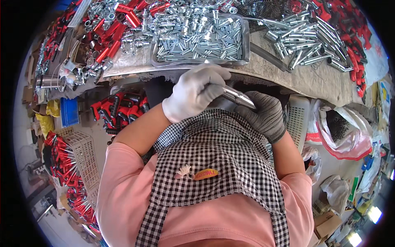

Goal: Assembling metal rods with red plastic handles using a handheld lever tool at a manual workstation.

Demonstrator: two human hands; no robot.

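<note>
Centrally, just above the middle of the frame, a polished metal tube (238, 97) is gripped at its upper end by the left hand (197, 92) in a white glove, fingers clenched round it. Its tapered lower end is cradled by the right hand (265, 115) in a grey glove (whether those fingers close fully round it cannot be told). The tube is held over the checked apron (218, 148), below the edge of the workbench (288, 76). A slip seems possible: smooth metal against fabric gloves could let the tube drop into the lap or to the floor. The tray (246, 49) of small silver parts sits near the bench edge and could be knocked. What is being done at the tube's tip is hidden behind the hands.
</note>
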